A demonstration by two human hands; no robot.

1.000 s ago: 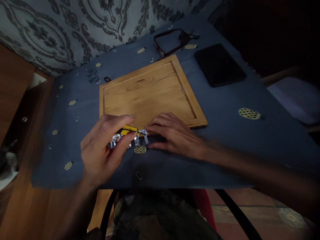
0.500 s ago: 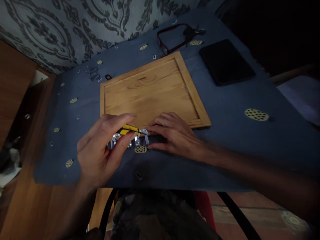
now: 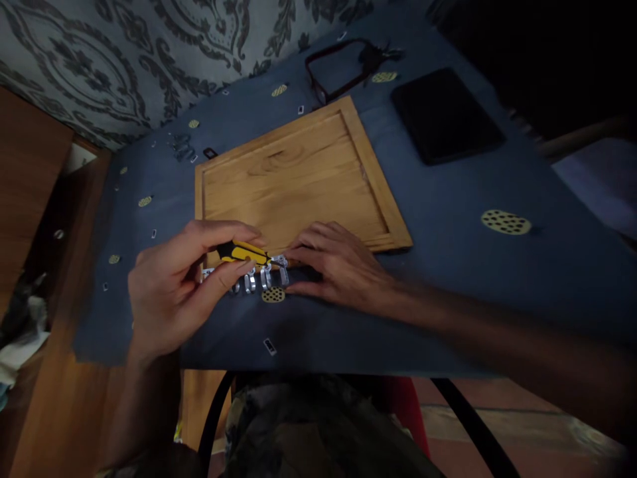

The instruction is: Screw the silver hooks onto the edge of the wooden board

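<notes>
My left hand (image 3: 172, 292) pinches a small screwdriver (image 3: 249, 253) with a yellow and black handle between thumb and fingers. The screwdriver's tip points right and touches, or nearly touches, the top of a shiny metal clamp (image 3: 282, 267). Fingers of my right hand (image 3: 343, 269) grip that clamp from the right side. Several similar metal clamps (image 3: 250, 280) form a row along the near edge of a wooden board (image 3: 283, 192), partly covered by my left hand. Small details of the clamp's screw cannot be made out.
Behind the board lie dark-framed glasses (image 3: 343, 86). A black tablet-like slab (image 3: 445, 116) rests at the right. More metal pieces (image 3: 182, 147) lie at the far left on the blue patterned tablecloth (image 3: 497, 292). A patterned wall (image 3: 99, 60) rises behind.
My left hand has shifted slightly left and turned, showing more of the screwdriver handle and of the clamps beneath. My right hand keeps its place at the clamp. The whole view has shifted slightly.
</notes>
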